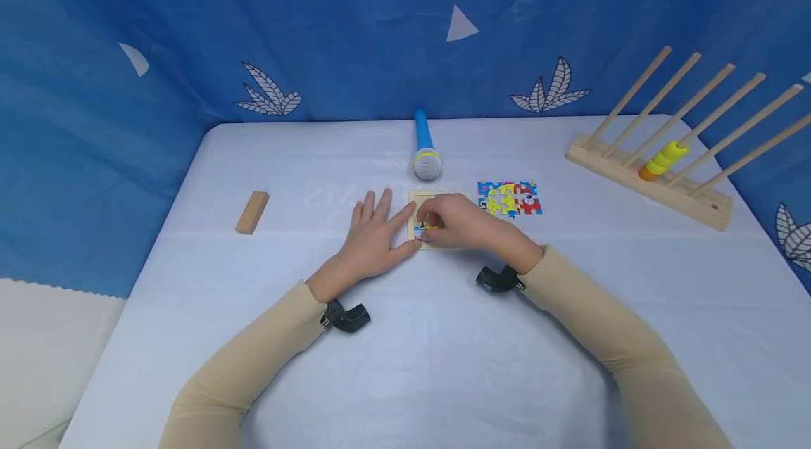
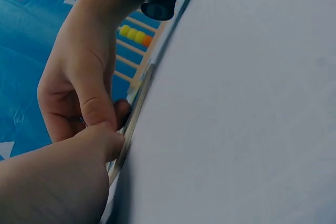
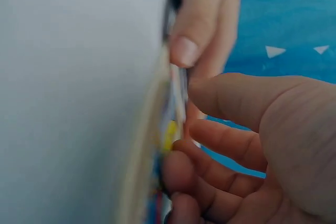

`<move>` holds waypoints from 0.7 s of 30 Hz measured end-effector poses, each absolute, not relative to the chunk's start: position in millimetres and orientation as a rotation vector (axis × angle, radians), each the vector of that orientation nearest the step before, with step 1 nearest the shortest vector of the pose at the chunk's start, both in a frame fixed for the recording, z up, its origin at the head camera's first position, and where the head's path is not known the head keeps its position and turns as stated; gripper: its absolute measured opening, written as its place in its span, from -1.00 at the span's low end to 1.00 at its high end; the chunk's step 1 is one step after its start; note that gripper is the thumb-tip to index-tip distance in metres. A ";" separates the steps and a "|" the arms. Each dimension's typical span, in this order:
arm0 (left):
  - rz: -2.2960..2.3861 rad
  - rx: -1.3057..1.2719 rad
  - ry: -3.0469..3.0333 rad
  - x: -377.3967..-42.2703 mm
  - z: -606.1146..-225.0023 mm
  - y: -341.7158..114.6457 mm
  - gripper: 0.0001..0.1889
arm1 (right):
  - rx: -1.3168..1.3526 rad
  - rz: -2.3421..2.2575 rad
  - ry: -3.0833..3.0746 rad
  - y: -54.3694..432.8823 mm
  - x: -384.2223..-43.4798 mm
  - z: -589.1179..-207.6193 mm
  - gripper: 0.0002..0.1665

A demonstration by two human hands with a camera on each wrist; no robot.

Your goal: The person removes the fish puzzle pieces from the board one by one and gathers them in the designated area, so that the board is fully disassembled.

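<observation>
A small wooden puzzle tray (image 1: 423,193) lies mid-table with colourful pieces in it, partly hidden under the right hand. My left hand (image 1: 372,241) rests flat with spread fingers, its thumb and index finger at the tray's left edge. Over the tray, my right hand (image 1: 461,222) has its thumb and fingers curled together, pinching a puzzle piece (image 3: 179,100) that shows nearly edge-on in the right wrist view. Just right of that hand lies a joined patch of puzzle pieces (image 1: 509,198) in yellow, red and blue. In the left wrist view, the tray's rim (image 2: 137,111) appears edge-on beside both thumbs.
A blue toy microphone (image 1: 426,146) lies behind the tray. To the left is a wooden block (image 1: 252,212). A wooden peg rack (image 1: 652,185) with yellow and orange beads (image 1: 663,159) stands at the back right. A blue curtain (image 1: 380,34) hangs along the table's back edge.
</observation>
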State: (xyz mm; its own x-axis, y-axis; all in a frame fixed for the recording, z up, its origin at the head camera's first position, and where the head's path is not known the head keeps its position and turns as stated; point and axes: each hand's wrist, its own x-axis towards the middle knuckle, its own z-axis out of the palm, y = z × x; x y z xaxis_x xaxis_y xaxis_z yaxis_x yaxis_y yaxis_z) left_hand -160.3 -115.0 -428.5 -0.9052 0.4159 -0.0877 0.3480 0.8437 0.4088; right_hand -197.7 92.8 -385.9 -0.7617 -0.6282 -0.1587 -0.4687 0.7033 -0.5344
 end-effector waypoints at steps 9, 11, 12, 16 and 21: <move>0.580 0.594 2.849 -159.6 -428.1 -115.1 -0.21 | -0.832 -0.635 2.626 88.2 -193.1 -390.2 -0.56; 0.577 0.593 2.850 -159.6 -428.1 -114.9 -0.21 | -0.829 -0.639 2.632 87.9 -192.5 -390.7 -0.56; 0.578 0.592 2.850 -159.6 -428.1 -114.8 -0.21 | -0.825 -0.641 2.634 87.7 -192.2 -390.7 -0.55; 0.583 0.592 2.853 -159.5 -428.1 -114.7 -0.21 | -0.785 -0.647 2.638 86.9 -191.4 -391.9 -0.53; 0.582 0.591 2.851 -159.7 -428.4 -114.1 -0.21 | -0.755 -0.670 2.638 87.0 -191.1 -394.1 -0.54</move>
State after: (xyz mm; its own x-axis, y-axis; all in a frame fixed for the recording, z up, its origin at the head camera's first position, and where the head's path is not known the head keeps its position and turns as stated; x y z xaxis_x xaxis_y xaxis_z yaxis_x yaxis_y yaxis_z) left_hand -159.7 -114.1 -428.4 -0.9065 0.4130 -0.0875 0.3457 0.8451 0.4078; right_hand -191.1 87.0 -394.1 -0.8110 -0.5606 -0.1673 -0.4128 0.7510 -0.5154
